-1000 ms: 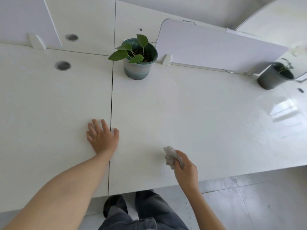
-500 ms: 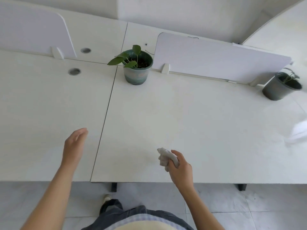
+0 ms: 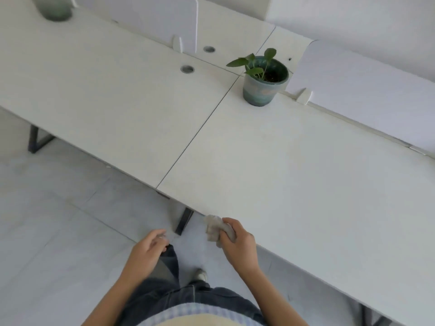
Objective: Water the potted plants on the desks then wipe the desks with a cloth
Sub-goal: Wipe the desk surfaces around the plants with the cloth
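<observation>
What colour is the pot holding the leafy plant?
The pot is banded teal-green and grey, seen in the head view.

Pale grey tiled floor (image 3: pixel 58 231), a white divider panel (image 3: pixel 364 90) and a white wall (image 3: pixel 353 17) behind.

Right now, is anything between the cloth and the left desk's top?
Nothing visible is. The right hand grips the cloth at the right desk's front edge; the left desk lies across the seam; the green potted plant stands far back.
</observation>
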A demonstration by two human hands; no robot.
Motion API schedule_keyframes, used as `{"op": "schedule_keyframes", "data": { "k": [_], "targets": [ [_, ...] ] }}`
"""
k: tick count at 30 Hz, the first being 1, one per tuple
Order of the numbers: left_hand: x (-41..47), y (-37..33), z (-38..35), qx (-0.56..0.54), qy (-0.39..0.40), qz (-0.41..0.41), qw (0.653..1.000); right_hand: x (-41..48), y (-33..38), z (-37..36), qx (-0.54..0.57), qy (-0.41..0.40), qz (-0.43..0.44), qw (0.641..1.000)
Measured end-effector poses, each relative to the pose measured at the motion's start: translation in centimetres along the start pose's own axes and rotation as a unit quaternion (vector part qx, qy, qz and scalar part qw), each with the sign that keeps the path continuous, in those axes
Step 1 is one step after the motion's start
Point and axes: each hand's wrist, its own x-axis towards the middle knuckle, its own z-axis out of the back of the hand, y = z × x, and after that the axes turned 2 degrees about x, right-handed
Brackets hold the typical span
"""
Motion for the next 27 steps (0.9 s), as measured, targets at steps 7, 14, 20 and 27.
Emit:
{"op": "schedule_keyframes", "data": {
  "k": [7,14,20,27],
  "targets": [
    [-2.8,3.8,4.0,-0.039,-0.117,0.049,0.991,0.0,2.9,-3.4,-0.055,0.081,0.066,0.993],
    [-3.1,6.1,9.3,-0.043,-0.122,0.037,0.991,-1.1,6.6,-9.4,-0.096,0.118,0.102,0.983],
    [-4.7,11.5,19.2,-0.005,-0.142,0.039,0.989,-2.8,11.9,-19.6,-0.107,0.144,0.116,0.977],
    [-8.6,20.1,31.5,-0.114,-0.308,0.132,0.935,-5.8,16.7,-30.6,-0.155,0.205,0.161,0.953]
  ]
}}
